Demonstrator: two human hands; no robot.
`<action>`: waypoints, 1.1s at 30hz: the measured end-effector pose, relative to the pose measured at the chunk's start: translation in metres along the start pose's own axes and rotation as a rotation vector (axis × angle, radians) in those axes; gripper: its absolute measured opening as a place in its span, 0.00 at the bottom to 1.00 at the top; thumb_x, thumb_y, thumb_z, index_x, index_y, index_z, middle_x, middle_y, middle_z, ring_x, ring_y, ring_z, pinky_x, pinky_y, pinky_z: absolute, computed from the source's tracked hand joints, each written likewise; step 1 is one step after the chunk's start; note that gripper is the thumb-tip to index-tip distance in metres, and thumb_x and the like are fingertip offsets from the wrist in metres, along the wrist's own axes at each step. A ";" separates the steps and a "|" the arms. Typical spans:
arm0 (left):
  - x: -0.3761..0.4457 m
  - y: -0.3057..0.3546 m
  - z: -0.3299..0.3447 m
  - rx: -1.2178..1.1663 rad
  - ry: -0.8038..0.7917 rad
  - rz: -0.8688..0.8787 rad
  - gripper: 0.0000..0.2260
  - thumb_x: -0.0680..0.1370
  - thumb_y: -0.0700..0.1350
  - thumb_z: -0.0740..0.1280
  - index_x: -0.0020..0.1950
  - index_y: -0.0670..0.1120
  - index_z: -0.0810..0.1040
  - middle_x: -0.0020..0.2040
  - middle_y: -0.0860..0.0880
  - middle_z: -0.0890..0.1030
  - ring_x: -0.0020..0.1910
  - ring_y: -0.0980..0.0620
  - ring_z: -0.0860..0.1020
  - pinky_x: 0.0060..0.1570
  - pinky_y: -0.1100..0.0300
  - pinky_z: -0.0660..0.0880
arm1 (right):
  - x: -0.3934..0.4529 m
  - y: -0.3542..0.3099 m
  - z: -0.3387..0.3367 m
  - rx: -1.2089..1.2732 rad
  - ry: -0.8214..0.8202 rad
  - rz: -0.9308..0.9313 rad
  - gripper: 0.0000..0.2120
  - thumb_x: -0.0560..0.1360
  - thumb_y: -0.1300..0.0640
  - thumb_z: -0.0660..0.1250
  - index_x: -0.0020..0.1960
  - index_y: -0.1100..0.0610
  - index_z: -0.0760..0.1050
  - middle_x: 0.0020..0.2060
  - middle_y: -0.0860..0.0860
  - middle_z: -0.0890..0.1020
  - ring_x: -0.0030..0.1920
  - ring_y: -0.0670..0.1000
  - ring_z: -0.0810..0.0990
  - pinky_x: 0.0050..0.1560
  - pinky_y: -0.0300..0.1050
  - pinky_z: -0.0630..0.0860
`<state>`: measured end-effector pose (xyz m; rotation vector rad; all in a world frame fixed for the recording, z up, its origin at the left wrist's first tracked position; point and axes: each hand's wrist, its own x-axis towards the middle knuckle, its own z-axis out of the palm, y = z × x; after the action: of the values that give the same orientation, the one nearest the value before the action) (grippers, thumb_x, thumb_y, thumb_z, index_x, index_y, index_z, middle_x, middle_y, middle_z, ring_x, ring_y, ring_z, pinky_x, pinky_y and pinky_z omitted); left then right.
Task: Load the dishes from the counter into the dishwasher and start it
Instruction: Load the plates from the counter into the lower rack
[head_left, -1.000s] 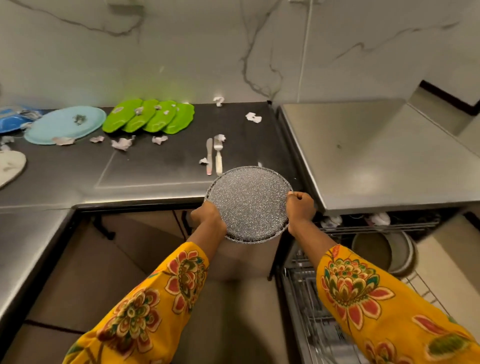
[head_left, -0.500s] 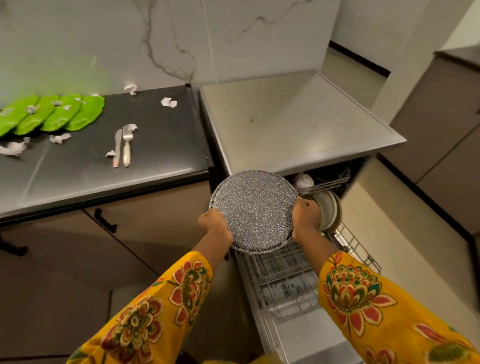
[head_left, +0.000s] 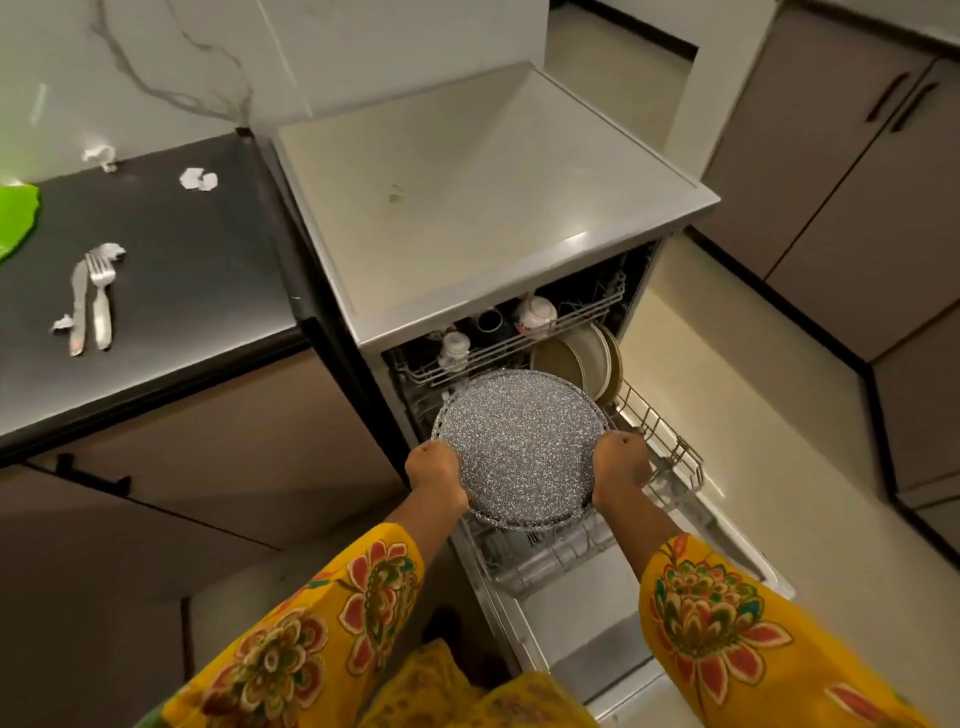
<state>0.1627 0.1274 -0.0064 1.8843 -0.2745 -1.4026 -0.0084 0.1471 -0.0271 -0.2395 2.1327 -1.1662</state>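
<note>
Left hand (head_left: 435, 475) and right hand (head_left: 621, 467) each grip opposite rims of the speckled grey plate (head_left: 519, 447), fingers curled under its edge. Since a second ago the plate has travelled off the counter (head_left: 171, 249) and now hangs above the lower rack (head_left: 665, 457), in front of the beige plates (head_left: 582, 361). Judgement: transfer nearly done; slotting remains. Plate is round, no long axis; face tilted up toward the camera.

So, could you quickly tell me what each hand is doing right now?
Left hand: grips the speckled plate by its left rim.
Right hand: grips its right rim.
</note>
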 end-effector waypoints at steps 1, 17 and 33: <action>0.009 -0.007 0.001 -0.017 -0.008 -0.048 0.12 0.81 0.39 0.55 0.61 0.39 0.73 0.35 0.48 0.67 0.33 0.50 0.67 0.45 0.53 0.69 | 0.008 0.007 -0.001 -0.028 -0.008 0.006 0.06 0.77 0.63 0.55 0.46 0.58 0.71 0.43 0.55 0.72 0.44 0.53 0.70 0.41 0.45 0.66; 0.118 -0.035 0.072 -0.050 -0.204 -0.323 0.08 0.79 0.35 0.61 0.57 0.44 0.73 0.62 0.45 0.75 0.65 0.45 0.70 0.55 0.51 0.67 | 0.079 0.068 0.032 -0.435 -0.291 0.078 0.14 0.78 0.65 0.56 0.58 0.63 0.77 0.52 0.60 0.80 0.49 0.59 0.78 0.50 0.50 0.75; 0.237 -0.030 0.181 -0.117 -0.330 -0.243 0.11 0.80 0.37 0.61 0.62 0.44 0.71 0.52 0.41 0.76 0.50 0.45 0.76 0.40 0.60 0.74 | 0.190 0.106 0.134 -1.157 -0.540 -0.581 0.17 0.81 0.54 0.54 0.69 0.56 0.60 0.56 0.61 0.75 0.51 0.59 0.78 0.50 0.55 0.79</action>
<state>0.0825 -0.0675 -0.2190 1.6273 -0.1214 -1.8557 -0.0475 0.0313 -0.2515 -1.5517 2.0099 0.0675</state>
